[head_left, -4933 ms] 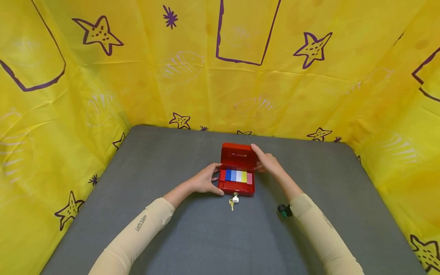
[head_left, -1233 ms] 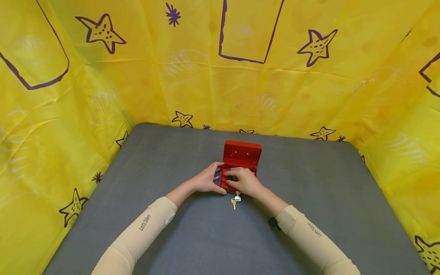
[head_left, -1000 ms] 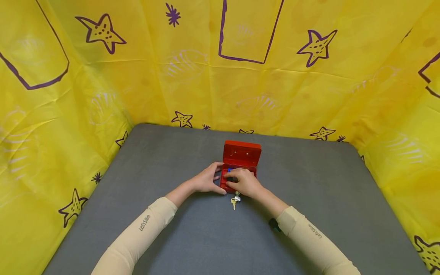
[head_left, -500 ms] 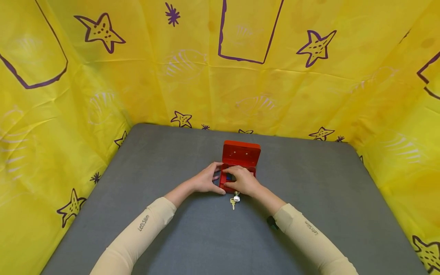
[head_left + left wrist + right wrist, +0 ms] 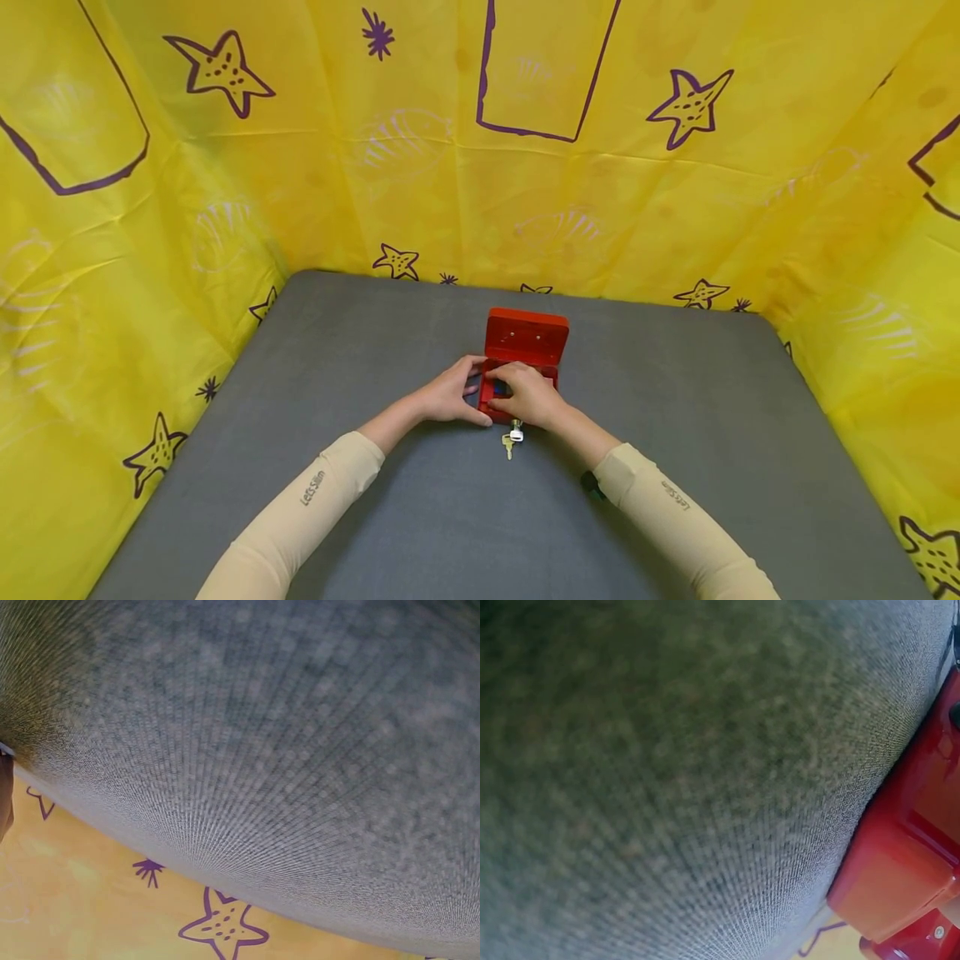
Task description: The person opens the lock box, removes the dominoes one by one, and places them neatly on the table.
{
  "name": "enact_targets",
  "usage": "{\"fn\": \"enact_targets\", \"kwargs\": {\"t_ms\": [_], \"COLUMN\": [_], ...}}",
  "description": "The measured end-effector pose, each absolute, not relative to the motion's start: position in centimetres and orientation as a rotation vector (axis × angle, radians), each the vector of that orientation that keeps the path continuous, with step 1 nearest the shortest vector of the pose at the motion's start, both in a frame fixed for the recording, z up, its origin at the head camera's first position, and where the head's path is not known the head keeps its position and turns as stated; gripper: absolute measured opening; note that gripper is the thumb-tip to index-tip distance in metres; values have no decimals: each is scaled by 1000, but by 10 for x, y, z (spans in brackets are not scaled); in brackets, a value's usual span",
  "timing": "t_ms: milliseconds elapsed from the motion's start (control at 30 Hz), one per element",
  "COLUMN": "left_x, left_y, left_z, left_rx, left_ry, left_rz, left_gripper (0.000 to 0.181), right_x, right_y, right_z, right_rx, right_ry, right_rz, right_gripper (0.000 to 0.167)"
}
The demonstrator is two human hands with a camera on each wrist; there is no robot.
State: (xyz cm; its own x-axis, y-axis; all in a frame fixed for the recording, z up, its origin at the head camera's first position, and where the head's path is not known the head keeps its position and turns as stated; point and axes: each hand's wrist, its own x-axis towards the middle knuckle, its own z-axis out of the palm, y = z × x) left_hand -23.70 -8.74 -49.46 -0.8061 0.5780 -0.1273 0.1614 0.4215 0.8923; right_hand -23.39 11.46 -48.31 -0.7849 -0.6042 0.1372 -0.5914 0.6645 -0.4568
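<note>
A small red cash box (image 5: 527,335) stands in the middle of the grey table in the head view, its lid raised. My left hand (image 5: 446,395) grips the box's left side, thumb at the front corner and fingers at the back corner. Inside the box is my right hand (image 5: 528,395), thumb and fingers bent and reaching leftward. A bit of blue block (image 5: 499,388) shows between them; whether they pinch it is hidden by the hand. Keys (image 5: 512,439) hang from the lock at the front. The box (image 5: 892,877) fills the right wrist view's right edge.
The grey table (image 5: 465,517) surrounds the box on all sides. Yellow cloth walls (image 5: 420,183) with starfish prints enclose the table at the back and sides. A dark wrist device (image 5: 592,486) sits at the right sleeve cuff.
Some five seconds ago my right hand held the lid and a row of coloured blocks was visible; since then it has moved into the box over them. My left hand has stayed put.
</note>
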Motion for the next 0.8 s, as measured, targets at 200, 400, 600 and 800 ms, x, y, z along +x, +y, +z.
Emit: {"fn": "enact_targets", "kwargs": {"t_ms": [200,400,600,800], "left_x": [-237,-238,-235,-235], "left_y": [-86,-86,-87,-87], "left_z": [-496,-495,-491,-489], "left_rx": [632,624,612,603], "left_ry": [2249,2255,2252,2257], "left_rz": [1363,1357,1362,1337], "left_gripper": [98,97,97,99], "right_x": [-233,-231,-230,-227], "right_y": [117,120,129,140], "right_z": [-481,-477,-476,-472], "right_rx": [-1017,-990,-982,-933], "right_ry": [2852,2841,2823,2814], "right_rz": [-782,-816,-871,-992], "right_gripper": [45,46,46,43]}}
